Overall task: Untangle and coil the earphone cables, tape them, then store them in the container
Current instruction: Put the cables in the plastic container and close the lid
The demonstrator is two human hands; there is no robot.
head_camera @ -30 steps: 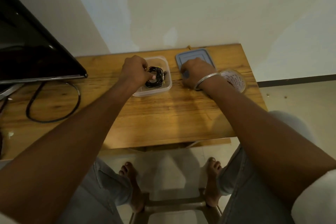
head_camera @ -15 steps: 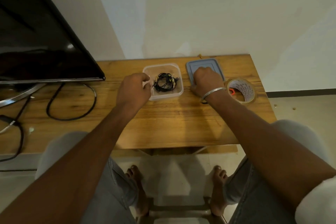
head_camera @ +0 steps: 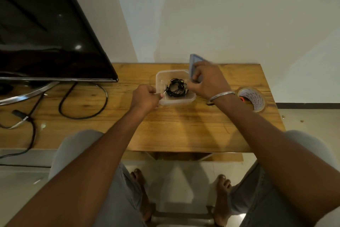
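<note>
1. Two hands are busy over the wooden surface [head_camera: 184,127], one on each side of the clear container [head_camera: 159,79].
2. The left hand [head_camera: 146,97] has its fingers curled in, with thumb and fingertip pinching the container's near-left rim.
3. The right hand [head_camera: 207,81] is clasped round the blue lid [head_camera: 195,63]. The lid is tipped up on edge just beside the container's far-right corner, and it shows blurred.
4. A metal bangle [head_camera: 221,95] circles the right wrist.
5. The earphone cables [head_camera: 175,89] lie inside the container as a black coiled bundle on its floor. Whether tape is on them is too small to tell.
6. A tape roll [head_camera: 252,100] lies flat near the surface's right edge, close to the right wrist and apart from the container.
7. Over on the left stands a dark television [head_camera: 46,33], and a black cable [head_camera: 83,103] loops across the wood between the screen and the left hand.
8. Behind it all is a plain pale wall [head_camera: 220,15].
9. Down below is a light floor [head_camera: 184,180], where the person's bare feet [head_camera: 139,190] sit between the knees.
</note>
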